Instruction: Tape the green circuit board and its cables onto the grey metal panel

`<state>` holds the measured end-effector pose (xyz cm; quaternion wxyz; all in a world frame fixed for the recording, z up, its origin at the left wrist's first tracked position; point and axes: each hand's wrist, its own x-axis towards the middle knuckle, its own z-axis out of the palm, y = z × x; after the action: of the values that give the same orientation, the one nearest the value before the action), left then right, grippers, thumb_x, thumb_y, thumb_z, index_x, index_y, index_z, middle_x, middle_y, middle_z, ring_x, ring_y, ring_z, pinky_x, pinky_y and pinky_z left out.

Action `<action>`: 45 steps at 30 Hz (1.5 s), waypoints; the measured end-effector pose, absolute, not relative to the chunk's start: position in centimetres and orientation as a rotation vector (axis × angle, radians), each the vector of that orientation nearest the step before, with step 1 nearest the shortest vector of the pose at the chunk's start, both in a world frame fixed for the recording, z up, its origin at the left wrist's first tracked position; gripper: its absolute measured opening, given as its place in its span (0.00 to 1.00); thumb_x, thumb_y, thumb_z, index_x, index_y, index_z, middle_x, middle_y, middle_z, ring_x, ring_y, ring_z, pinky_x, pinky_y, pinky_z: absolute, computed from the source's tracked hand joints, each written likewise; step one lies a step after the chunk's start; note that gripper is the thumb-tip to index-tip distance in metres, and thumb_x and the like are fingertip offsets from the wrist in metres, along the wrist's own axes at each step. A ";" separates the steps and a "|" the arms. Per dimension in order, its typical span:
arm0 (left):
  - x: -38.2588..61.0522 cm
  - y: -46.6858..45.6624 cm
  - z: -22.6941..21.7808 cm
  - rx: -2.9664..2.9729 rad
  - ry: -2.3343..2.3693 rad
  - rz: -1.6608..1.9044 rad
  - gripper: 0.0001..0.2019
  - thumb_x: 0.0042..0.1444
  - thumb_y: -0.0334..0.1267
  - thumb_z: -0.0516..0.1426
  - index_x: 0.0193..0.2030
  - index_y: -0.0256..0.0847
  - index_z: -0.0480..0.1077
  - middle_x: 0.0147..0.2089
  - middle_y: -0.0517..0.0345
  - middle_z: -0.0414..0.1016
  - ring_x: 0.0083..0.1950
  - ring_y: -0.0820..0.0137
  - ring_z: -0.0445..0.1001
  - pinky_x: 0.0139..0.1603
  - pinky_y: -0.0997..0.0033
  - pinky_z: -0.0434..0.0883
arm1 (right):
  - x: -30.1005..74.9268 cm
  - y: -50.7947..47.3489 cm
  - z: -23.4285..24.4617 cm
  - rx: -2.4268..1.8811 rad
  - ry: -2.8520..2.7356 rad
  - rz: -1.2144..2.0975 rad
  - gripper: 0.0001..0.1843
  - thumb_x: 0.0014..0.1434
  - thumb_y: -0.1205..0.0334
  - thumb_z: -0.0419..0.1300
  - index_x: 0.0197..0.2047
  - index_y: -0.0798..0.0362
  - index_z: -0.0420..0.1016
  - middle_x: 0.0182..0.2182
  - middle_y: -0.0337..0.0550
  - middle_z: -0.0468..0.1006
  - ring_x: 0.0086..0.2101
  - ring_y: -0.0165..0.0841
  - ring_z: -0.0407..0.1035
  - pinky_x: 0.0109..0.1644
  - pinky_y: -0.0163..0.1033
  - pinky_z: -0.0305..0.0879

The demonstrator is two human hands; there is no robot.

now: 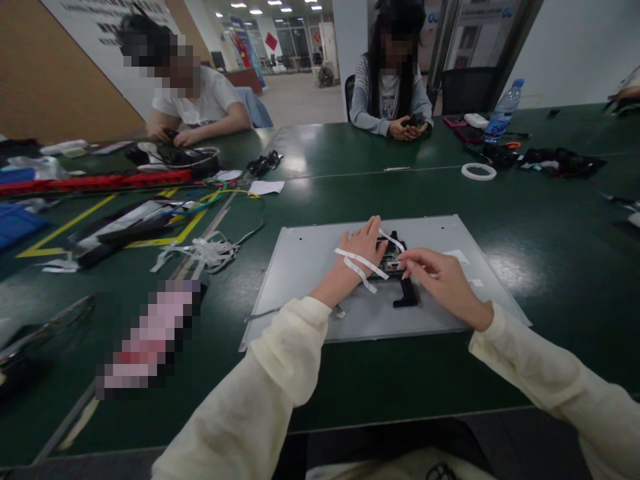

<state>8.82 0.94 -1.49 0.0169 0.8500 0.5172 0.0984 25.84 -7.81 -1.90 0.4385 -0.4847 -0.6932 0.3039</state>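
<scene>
My left hand (363, 245) lies open, fingers stretched out, over a black bracket-like frame (407, 291) with a circuit board (394, 265) in it. Narrow white strips (367, 261) with faint print hang across the back of this hand and its wrist. At the board's right edge, my right hand (443, 277) pinches thumb and forefinger together. Another thin white strip (393, 240) curves over the frame to those fingertips. Beneath all this is a light grey board (300, 267). My left hand hides part of the frame.
On the left lie a tangle of white strips (210, 253), a pixelated phone-like object (153, 333) and cables. A tape roll (479, 172) and a water bottle (504, 110) stand further right. Two people (200, 100) sit across the green table (340, 190).
</scene>
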 end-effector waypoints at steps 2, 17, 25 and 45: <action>9.2 0.4 -0.3 2.665 1.659 0.402 0.28 0.66 0.44 0.42 0.70 0.39 0.45 0.72 0.48 0.50 0.65 0.59 0.61 0.65 0.54 0.55 | 25.6 -8.0 -1.8 -1.184 -1.721 0.808 0.12 0.63 0.56 0.55 0.44 0.52 0.74 0.38 0.44 0.79 0.33 0.32 0.75 0.34 0.36 0.68; 10.5 -2.1 2.3 2.747 1.687 0.504 0.26 0.65 0.39 0.44 0.69 0.40 0.49 0.70 0.50 0.54 0.66 0.59 0.58 0.66 0.52 0.51 | 25.2 -8.2 -1.5 -1.048 -1.674 1.253 0.16 0.59 0.49 0.59 0.31 0.54 0.75 0.26 0.39 0.74 0.25 0.27 0.66 0.30 0.34 0.64; 10.6 -1.9 2.2 2.701 1.683 0.528 0.25 0.65 0.40 0.45 0.67 0.41 0.52 0.69 0.50 0.56 0.65 0.59 0.60 0.64 0.54 0.55 | 25.3 -8.0 -1.6 -1.039 -1.626 1.325 0.17 0.61 0.49 0.57 0.31 0.54 0.74 0.24 0.39 0.74 0.24 0.26 0.66 0.29 0.33 0.62; 9.6 -0.5 3.1 2.661 1.515 0.908 0.23 0.65 0.40 0.46 0.65 0.36 0.55 0.64 0.43 0.62 0.64 0.59 0.62 0.62 0.57 0.59 | 25.6 -8.3 -1.3 -0.941 -1.688 1.586 0.13 0.58 0.53 0.61 0.36 0.55 0.74 0.30 0.40 0.76 0.21 0.22 0.64 0.26 0.31 0.61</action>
<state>9.60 -0.54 3.12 -0.0260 0.8328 0.4743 0.2843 25.62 -8.31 -1.25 0.3152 -0.3573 -0.6409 0.6019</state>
